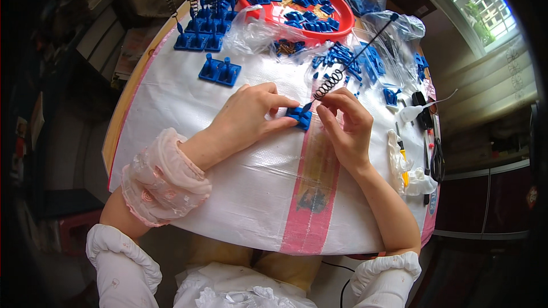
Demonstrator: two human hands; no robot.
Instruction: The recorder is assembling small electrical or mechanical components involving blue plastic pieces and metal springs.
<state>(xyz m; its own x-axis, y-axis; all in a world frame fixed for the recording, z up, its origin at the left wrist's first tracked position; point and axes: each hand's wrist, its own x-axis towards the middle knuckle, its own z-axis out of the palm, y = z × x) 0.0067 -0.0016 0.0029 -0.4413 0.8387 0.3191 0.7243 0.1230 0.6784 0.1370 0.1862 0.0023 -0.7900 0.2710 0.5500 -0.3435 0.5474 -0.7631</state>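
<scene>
Near the middle of the table, a small blue plastic base point(303, 122) is pinched between the thumb and fingers of my left hand point(248, 113). From it a black coiled wire point(329, 84) slants up to the right, turning into a straight rod with a dark blue tip point(394, 17). A blue stem joins the coil's lower end to the base. My right hand point(351, 128) has its thumb and forefinger closed at the bottom of the coil, just right of the stem.
A blue twin base point(220, 71) sits to the left, before several bases with upright coils point(197, 34). Behind stands a red basin point(251, 12) of blue parts. Loose blue pieces point(337, 57), plastic bags point(254, 37), a white glue bottle point(408, 114) and scissors point(437, 159) lie around.
</scene>
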